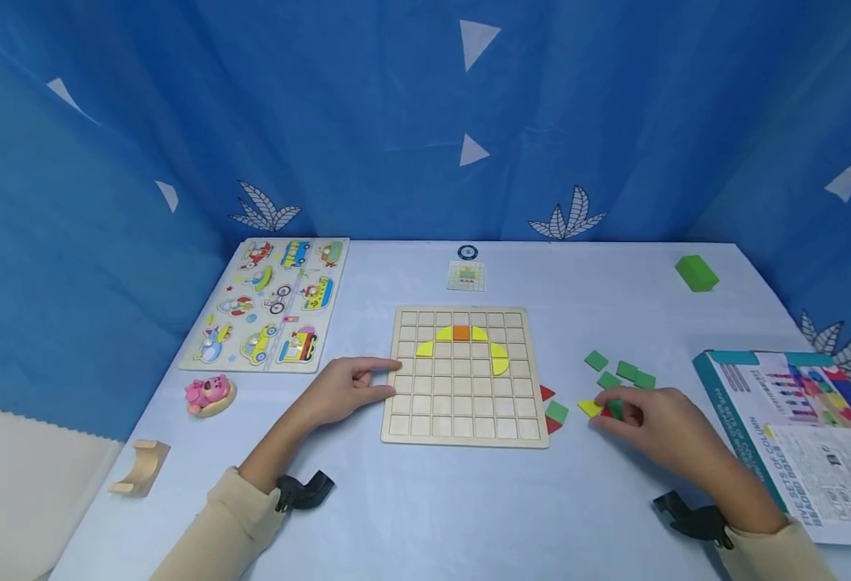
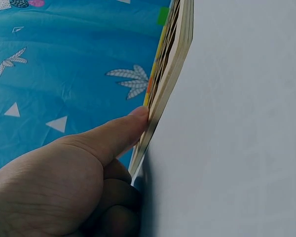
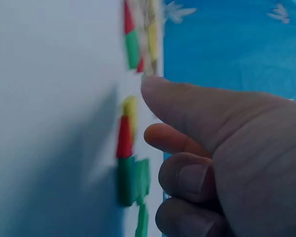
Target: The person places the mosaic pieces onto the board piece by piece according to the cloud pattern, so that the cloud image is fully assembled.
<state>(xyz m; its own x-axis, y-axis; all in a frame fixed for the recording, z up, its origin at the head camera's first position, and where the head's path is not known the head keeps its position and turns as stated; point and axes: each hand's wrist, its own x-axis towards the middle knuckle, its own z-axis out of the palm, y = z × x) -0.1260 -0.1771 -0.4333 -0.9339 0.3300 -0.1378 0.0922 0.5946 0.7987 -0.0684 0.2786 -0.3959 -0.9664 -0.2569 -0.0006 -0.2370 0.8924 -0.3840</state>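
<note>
In the head view a wooden grid board (image 1: 450, 407) lies mid-table. Set in its upper cells are an orange square (image 1: 461, 333) and several yellow rounded pieces (image 1: 500, 366). My left hand (image 1: 344, 390) touches the board's left edge with thumb and forefinger; its thumb (image 2: 121, 133) rests against the edge in the left wrist view. My right hand (image 1: 654, 420) hovers over loose pieces on the right, among them a yellow piece (image 1: 588, 408) and a red piece (image 3: 124, 137). Its thumb and forefinger are apart, with nothing visible between them. Some green pieces are partly hidden by that hand.
Several green squares (image 1: 626, 370) lie beyond the right hand. Red triangles (image 1: 547, 393) and a green square touch or adjoin the board's right side. A box (image 1: 752, 428), green block (image 1: 697, 273), picture card (image 1: 466, 276), vehicle puzzle (image 1: 251, 323), pink figure (image 1: 207, 394) and curved wooden block (image 1: 142, 468) stand around.
</note>
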